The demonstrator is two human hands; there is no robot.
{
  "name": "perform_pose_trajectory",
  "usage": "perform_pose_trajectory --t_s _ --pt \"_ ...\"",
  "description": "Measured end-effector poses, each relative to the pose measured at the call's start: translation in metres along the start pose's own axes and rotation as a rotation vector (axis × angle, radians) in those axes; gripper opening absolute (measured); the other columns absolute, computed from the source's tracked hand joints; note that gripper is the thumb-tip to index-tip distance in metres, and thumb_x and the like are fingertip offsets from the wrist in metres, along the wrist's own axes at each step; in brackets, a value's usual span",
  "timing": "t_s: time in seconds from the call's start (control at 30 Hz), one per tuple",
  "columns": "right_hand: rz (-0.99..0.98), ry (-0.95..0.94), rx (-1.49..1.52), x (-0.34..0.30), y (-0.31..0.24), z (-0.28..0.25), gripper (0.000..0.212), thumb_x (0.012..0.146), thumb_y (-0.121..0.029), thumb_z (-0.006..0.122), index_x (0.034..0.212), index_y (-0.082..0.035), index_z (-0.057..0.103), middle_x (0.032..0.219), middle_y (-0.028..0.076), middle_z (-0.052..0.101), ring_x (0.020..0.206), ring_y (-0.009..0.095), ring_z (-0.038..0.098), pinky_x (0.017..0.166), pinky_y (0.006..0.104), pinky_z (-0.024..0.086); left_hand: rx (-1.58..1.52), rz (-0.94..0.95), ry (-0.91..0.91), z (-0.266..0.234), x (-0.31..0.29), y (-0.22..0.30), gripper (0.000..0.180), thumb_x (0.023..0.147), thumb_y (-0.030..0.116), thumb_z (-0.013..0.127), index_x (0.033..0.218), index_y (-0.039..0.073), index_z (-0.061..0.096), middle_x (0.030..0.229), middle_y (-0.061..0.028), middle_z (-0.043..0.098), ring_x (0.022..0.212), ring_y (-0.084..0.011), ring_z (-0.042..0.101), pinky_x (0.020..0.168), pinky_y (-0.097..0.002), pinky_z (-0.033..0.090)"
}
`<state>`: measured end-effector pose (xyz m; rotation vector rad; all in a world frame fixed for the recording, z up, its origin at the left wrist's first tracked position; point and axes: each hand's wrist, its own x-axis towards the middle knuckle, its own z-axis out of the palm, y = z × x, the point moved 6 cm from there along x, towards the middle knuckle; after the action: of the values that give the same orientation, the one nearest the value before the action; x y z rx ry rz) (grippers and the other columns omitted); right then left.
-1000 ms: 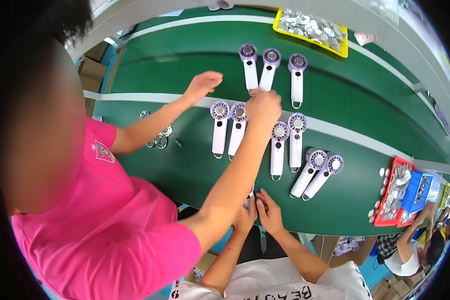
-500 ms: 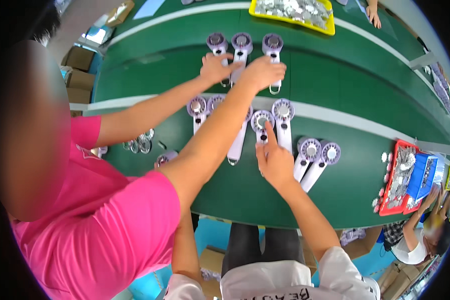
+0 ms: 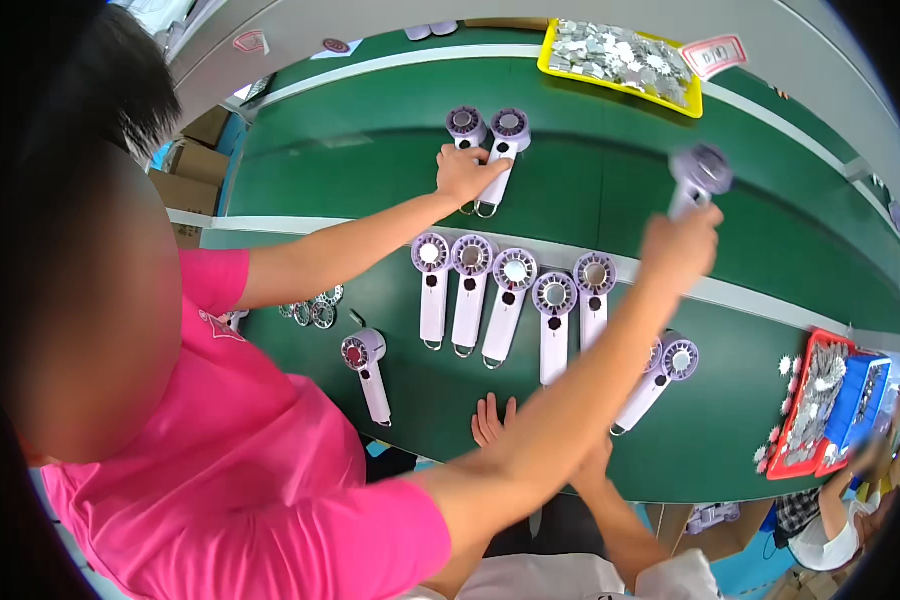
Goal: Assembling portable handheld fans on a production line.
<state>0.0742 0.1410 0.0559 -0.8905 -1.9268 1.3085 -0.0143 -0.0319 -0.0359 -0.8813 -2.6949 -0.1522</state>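
My left hand (image 3: 492,420) is at the table's near edge, fingers stretched out and apart, with nothing in it. My right hand (image 3: 594,464) is near the edge too, its fingers mostly hidden behind a co-worker's forearm. Beyond my hands stand several white-and-purple handheld fans in a row; the nearest fan (image 3: 554,315) lies just past that forearm. Two more fans, one of them a right-hand fan (image 3: 660,375), lie partly covered by the arm. A co-worker in pink holds up a blurred fan (image 3: 702,175) and rests the other hand (image 3: 465,174) on two fans.
A lone fan with a red centre (image 3: 363,352) lies at left, near several metal rings (image 3: 315,312). A yellow tray (image 3: 620,92) of metal parts is at the back. On the right are a red tray (image 3: 788,455) and a blue bin (image 3: 856,400). The co-worker's arm crosses before me.
My right hand has drawn back from a fan toward the table's edge, and my left hand has come into view. The co-worker has lifted one fan and swung it right.
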Motion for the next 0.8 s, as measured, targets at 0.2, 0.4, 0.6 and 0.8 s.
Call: perform_pose_trajectory --t_s 0.2,0.4,0.6,0.8 --pt "0.419 0.493 -0.167 -0.122 0.073 -0.116 0.047 0.101 -0.021 0.061 0.138 0.005 0.05 0.124 0.018 0.059 0.114 0.027 0.056 0.1 0.0406 0.042 -0.275 0.004 -0.311 -0.035 0.023 0.03 0.06 0.091 0.025 0.062 0.144 0.004 0.043 0.155 -0.0266 0.033 0.144 -0.047 0.029 0.117 -0.0627 0.021" --pt "0.402 0.437 -0.925 -0.092 0.093 -0.181 0.051 0.107 -0.026 0.049 0.146 0.005 0.042 0.146 0.025 0.043 0.135 0.042 0.04 0.113 0.0521 0.03 -0.262 0.009 -0.343 -0.039 0.026 0.032 0.057 0.091 0.024 0.06 0.142 0.002 0.045 0.154 -0.0282 0.034 0.143 -0.0477 0.029 0.116 -0.0632 0.022" --pt "0.399 0.365 -1.086 -0.088 0.098 -0.163 0.046 0.106 -0.029 0.044 0.143 -0.002 0.049 0.149 0.019 0.043 0.138 0.038 0.037 0.113 0.052 0.025 -0.303 -0.002 -0.271 -0.027 0.06 0.049 0.056 0.09 0.024 0.06 0.141 0.002 0.046 0.153 -0.0289 0.035 0.142 -0.051 0.03 0.115 -0.0664 0.021" --pt "0.376 0.396 -1.085 -0.091 0.094 -0.173 0.044 0.105 -0.029 0.044 0.141 -0.002 0.051 0.148 0.018 0.045 0.137 0.038 0.038 0.113 0.0524 0.025 0.958 1.309 0.36 -0.096 0.191 0.237 0.033 0.081 0.015 0.075 0.106 0.01 0.054 0.099 -0.0044 0.058 0.087 -0.008 0.056 0.068 -0.0248 0.047"
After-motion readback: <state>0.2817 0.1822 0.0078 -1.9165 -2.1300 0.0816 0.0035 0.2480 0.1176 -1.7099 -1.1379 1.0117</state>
